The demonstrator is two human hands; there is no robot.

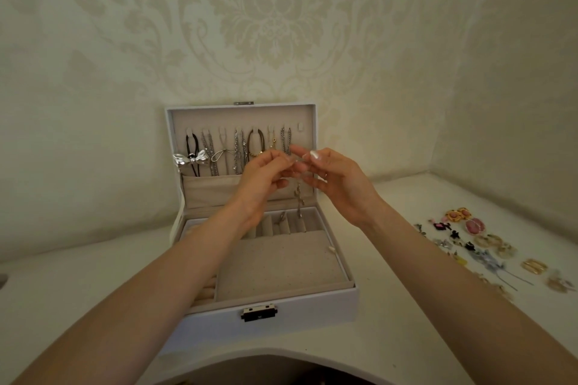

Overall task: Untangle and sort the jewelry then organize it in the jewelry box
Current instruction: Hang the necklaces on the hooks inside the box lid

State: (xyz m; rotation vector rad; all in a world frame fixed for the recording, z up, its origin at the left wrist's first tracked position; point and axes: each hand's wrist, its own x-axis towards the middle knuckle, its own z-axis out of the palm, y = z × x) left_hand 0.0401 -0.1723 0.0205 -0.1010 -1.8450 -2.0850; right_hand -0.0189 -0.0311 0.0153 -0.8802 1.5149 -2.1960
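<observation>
A white jewelry box [300, 312] stands open in front of me, its lid [242, 109] upright against the wall. Several necklaces [239, 150] hang from hooks inside the lid. Both hands are raised in front of the lid's right side. My left hand [262, 180] and my right hand [331, 180] each pinch the top of a thin silver chain [299, 197], which dangles down between them over the ring rolls [281, 226]. The spot where the fingers meet the chain is small and partly hidden.
A beige padded tray [278, 262] fills the box's front part. Several earrings and brooches [481, 244] lie spread on the white tabletop to the right. Patterned wallpaper rises close behind the box. The table's curved front edge [266, 352] is near me.
</observation>
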